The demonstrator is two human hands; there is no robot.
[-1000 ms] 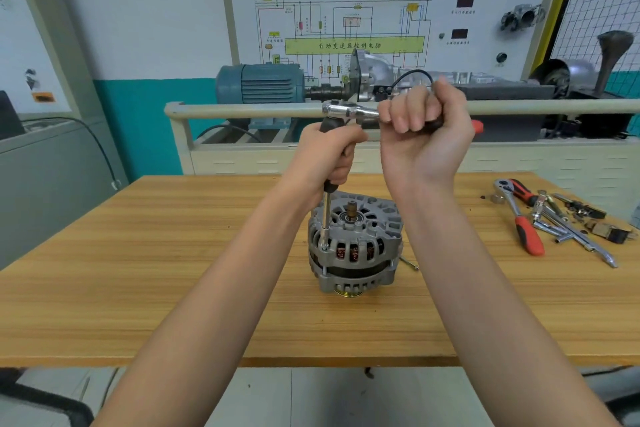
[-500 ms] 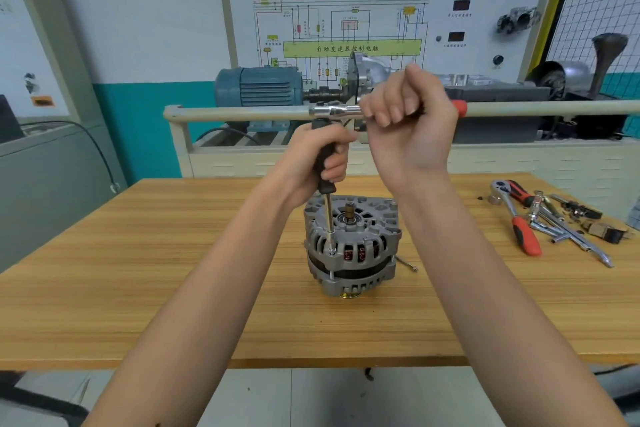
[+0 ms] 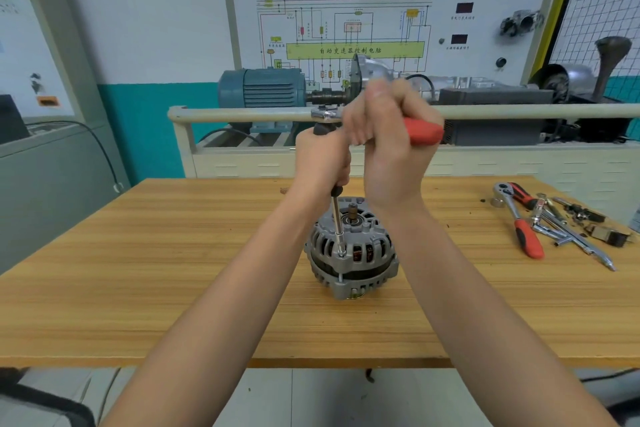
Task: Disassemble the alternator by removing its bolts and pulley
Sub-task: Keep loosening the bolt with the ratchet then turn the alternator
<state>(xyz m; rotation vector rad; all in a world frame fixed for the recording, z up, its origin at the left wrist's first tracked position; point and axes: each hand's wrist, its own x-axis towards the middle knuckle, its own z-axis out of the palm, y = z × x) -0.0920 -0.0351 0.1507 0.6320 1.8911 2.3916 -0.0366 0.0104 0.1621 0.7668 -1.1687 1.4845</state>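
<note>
Leftmost, bare table (image 3: 138, 270) ran toward the middle, where the left hand (image 3: 322, 159) had its grip closed around the dark upper part of the extension (image 3: 336, 222), steadying it upright. Its lower tip sat on a bolt (image 3: 341, 254) in the top housing of the alternator (image 3: 351, 250), which stood near the middle of the table with one end face down. A short shaft stub (image 3: 352, 209) poked up at its centre, just beside the extension.

Above it, the right hand (image 3: 384, 135) was blurred, but its grip looked wrapped around the red handle of the ratchet (image 3: 420, 131), whose metal head (image 3: 325, 113) lay just over the left hand.

Further right, well apart from the alternator, a second ratchet (image 3: 519, 222) and a small heap of loose tools (image 3: 571, 225) lay on the table.

As for progress, the housing halves appeared joined, so the case was probably not yet split. This bolt looked to be mid-loosening; whether other bolts were already out could not be told. A brass-coloured part (image 3: 355, 295) showed underneath, perhaps the pulley, but too little was visible to say if it had been removed. By that reading most of the job remained.
</note>
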